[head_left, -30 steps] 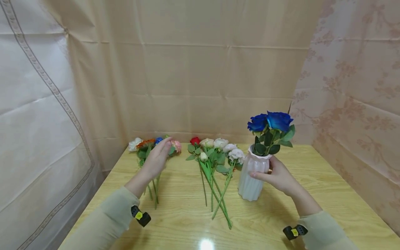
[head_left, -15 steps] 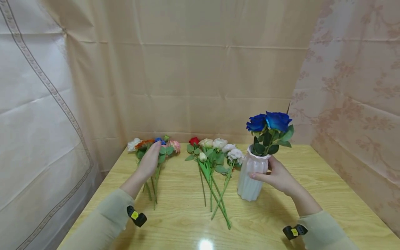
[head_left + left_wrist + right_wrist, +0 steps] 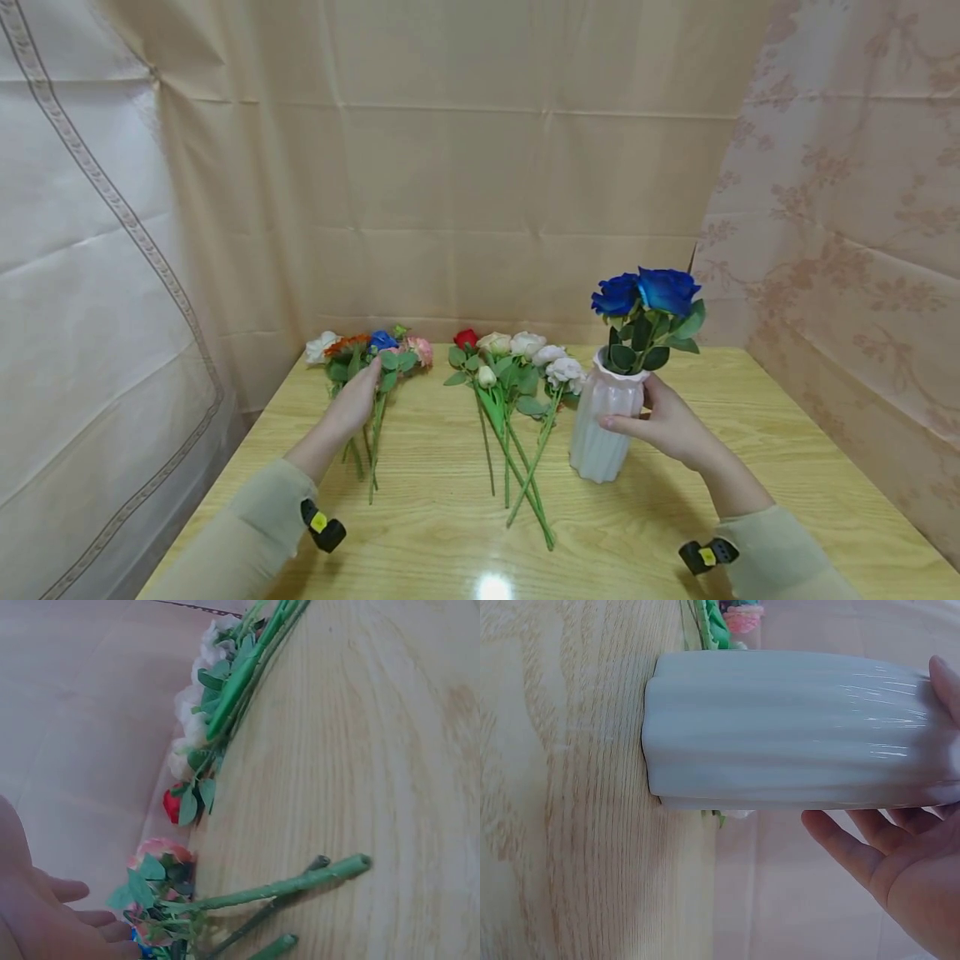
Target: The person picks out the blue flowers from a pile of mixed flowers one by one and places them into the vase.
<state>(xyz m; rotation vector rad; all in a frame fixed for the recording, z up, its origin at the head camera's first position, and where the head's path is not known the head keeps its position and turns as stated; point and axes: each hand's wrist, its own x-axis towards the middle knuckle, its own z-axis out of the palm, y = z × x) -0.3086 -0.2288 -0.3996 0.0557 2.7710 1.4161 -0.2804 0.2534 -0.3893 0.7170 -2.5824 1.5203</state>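
My right hand (image 3: 663,427) grips a white fluted vase (image 3: 602,433) near its neck, thumb across the front. Two blue roses (image 3: 648,292) with dark green leaves stand in the vase, whose base is at the tabletop in the right wrist view (image 3: 780,731). On the left, my left hand (image 3: 354,404) is at the left bunch of flowers, its fingers loosely extended in the left wrist view (image 3: 64,919). That bunch has a white flower (image 3: 322,346), an orange flower (image 3: 347,344), a blue rose (image 3: 383,340) and a pink flower (image 3: 420,351). The hand partly hides their stems.
Between the hands lies a second bunch, with a red rose (image 3: 466,338), several pale flowers (image 3: 528,344) and crossed green stems (image 3: 528,479) pointing toward me. The wooden table (image 3: 442,542) ends at a beige cloth (image 3: 525,167) behind the flowers.
My left hand has moved down and slightly left, from over the left bunch to among its leaves, so the blue rose now shows. My right hand and the vase have hardly moved.
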